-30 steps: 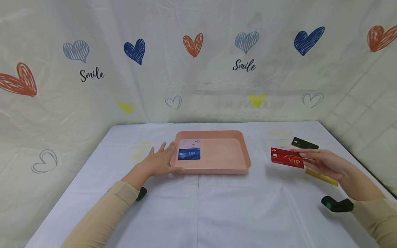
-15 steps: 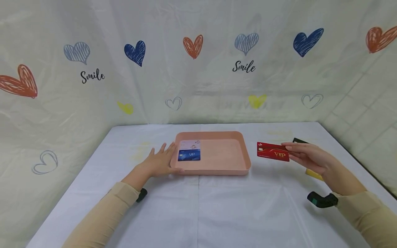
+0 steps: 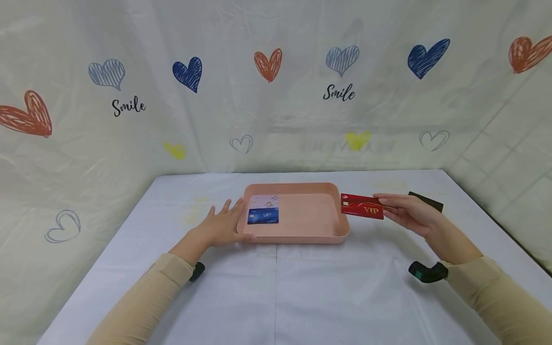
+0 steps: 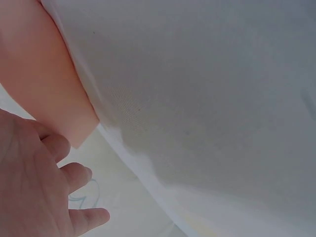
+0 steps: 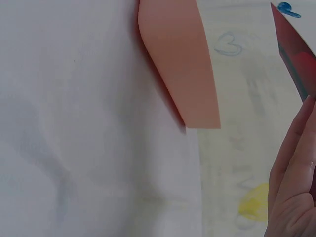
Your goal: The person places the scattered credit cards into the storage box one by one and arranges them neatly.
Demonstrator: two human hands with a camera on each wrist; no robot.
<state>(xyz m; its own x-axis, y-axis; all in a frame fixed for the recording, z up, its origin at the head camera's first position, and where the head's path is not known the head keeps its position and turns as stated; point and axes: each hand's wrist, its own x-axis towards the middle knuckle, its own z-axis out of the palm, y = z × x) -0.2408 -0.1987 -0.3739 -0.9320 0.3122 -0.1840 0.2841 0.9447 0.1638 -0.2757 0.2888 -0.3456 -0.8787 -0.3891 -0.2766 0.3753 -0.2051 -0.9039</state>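
My right hand [image 3: 411,213] pinches a red VIP card [image 3: 360,206] by its right end and holds it up, its left end overlapping the right rim of a pink tray [image 3: 308,220] in the head view. The right wrist view has the same card [image 5: 295,52] at its right edge, apart from the tray's side [image 5: 180,64]. My left hand [image 3: 222,225] rests with spread fingers against the tray's left end, thumb at the front wall. Inside the tray at left lie a blue VIP card [image 3: 263,216] and a pale, pink-patterned card [image 3: 264,201] just behind it.
Behind my right hand a black card [image 3: 431,202] lies on the white-covered table [image 3: 319,287], partly hidden. A pale curtain [image 3: 297,110] printed with hearts hangs behind the table. Black wrist devices [image 3: 428,272] sit at both cuffs.
My right hand has carried the red card leftward from the table's right side to the tray's right rim. The yellow card is now hidden behind my right hand. My left hand stays put.
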